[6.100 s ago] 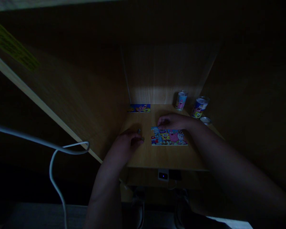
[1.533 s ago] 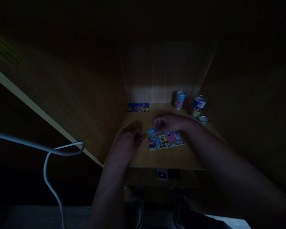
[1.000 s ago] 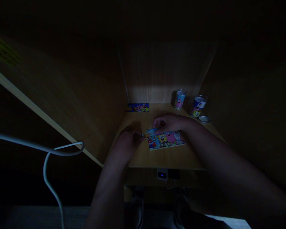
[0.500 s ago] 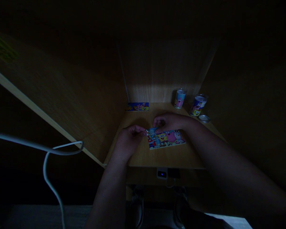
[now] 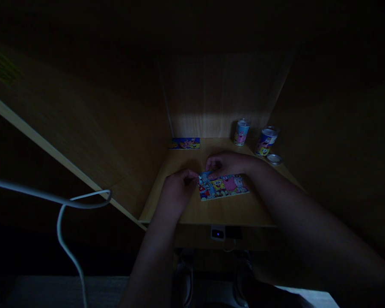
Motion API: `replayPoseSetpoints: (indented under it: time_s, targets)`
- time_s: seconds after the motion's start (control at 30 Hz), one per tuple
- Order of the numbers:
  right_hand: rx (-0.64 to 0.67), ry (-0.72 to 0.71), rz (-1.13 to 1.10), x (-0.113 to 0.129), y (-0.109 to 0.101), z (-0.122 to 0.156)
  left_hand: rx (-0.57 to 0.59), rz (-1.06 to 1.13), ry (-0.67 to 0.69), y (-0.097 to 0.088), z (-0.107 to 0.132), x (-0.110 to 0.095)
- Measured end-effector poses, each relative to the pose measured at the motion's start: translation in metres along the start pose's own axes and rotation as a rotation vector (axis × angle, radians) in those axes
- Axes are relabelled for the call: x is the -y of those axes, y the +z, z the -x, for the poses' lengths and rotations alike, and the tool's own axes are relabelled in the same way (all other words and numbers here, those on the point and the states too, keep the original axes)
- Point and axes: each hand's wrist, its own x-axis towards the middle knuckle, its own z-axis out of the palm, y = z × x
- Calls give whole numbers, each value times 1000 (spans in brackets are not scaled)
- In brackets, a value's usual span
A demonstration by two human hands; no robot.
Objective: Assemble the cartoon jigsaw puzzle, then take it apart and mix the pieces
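Far left: a yellow label (image 5: 0, 64) on the wooden side panel (image 5: 115, 128), its print illegible in the dim light; below it, a white cable (image 5: 45, 188) bends into a loop, well apart from the hands. Centre left: the left hand (image 5: 179, 184) reaches in with thumb and fingertips drawn together at the upper left corner of a SpongeBob picture panel (image 5: 224, 186); whether they pinch anything cannot be told. Behind this hand, a blue SpongeBob strip (image 5: 188, 144) lies at the back of the wooden shelf (image 5: 231, 214). Centre: the picture panel lies flat on the shelf, slightly askew to its front edge; below that edge sits a small device with a lit display (image 5: 217, 233). The right hand (image 5: 226, 162) is loosely curled, a gap between thumb and fingers, the thumb resting on the panel's upper edge. A push at the corner could turn or slide the panel, since only this light contact appears to steady it; poor light could cause misplaced fingertips. Right: a light-blue canister (image 5: 241, 132) and a dark-blue canister (image 5: 266, 141) stand upright, a round lid (image 5: 273, 158) just beside the latter. An outward swing of the nearby right forearm could displace the lid or topple the dark-blue canister.
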Motion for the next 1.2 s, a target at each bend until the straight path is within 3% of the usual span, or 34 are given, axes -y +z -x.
replayPoseSetpoints:
  time_s: [0.67,1.2]
  targets:
    - [6,8,-20,-1,0,-2,-16,-114,18,3,-2,-1]
    - [0,9,-19,-1,0,-1,-69,-400,166,11,-4,1]
